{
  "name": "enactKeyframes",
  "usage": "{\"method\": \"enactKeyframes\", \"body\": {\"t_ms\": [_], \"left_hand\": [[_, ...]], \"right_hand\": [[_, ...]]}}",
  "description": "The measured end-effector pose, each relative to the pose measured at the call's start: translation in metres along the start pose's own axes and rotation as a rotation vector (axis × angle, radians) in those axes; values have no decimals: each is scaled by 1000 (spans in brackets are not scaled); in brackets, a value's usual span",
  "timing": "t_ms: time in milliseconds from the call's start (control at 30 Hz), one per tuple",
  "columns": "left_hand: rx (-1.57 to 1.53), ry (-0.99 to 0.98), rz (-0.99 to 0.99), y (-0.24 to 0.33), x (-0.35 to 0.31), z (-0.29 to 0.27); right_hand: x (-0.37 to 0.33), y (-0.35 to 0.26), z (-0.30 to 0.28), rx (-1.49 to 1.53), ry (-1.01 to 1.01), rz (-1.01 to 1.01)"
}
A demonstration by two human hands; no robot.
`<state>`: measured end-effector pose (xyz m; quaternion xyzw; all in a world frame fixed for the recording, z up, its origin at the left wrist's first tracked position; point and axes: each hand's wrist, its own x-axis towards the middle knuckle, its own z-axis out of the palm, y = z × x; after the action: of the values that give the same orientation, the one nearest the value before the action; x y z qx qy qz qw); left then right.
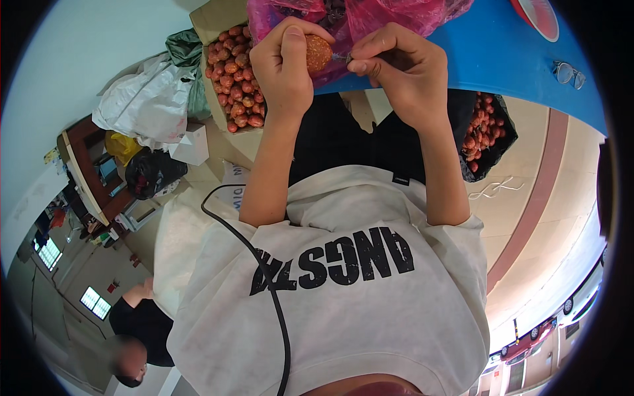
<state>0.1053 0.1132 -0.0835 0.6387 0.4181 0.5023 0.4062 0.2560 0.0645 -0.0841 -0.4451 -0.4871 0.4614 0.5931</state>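
My left hand (285, 69) is closed round a speckled orange-brown ball (318, 54), with the thumb lying along its near side. A small thin piece (345, 58) sticks out of the ball's right end. The thumb and forefinger of my right hand (403, 69) pinch that piece; it is too small to make out exactly. Both hands are over the edge of the blue table (508, 59), just in front of a crumpled pink plastic bag (409, 16).
Left of the table stands a cardboard box (214, 20) of reddish balls (241, 86). Under the table's right side lies a black bag (505, 135) of similar balls. Glasses (569, 74) and a red-rimmed dish (538, 18) rest at the right. Behind, at lower left, is another person (142, 330).
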Motion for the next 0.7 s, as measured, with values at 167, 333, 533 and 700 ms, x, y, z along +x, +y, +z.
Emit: {"method": "enactKeyframes", "body": {"t_ms": [167, 333, 533, 700], "left_hand": [[1, -29, 7, -4, -1, -2], [7, -37, 22, -9, -4, -3], [33, -43, 38, -15, -9, -7], [152, -104, -80, -6, -14, -10]], "right_hand": [[-1, 1, 1, -19, -5, -16], [-3, 2, 2, -22, -14, -25], [-8, 9, 6, -25, -16, -26], [-10, 12, 7, -24, -19, -22]]}}
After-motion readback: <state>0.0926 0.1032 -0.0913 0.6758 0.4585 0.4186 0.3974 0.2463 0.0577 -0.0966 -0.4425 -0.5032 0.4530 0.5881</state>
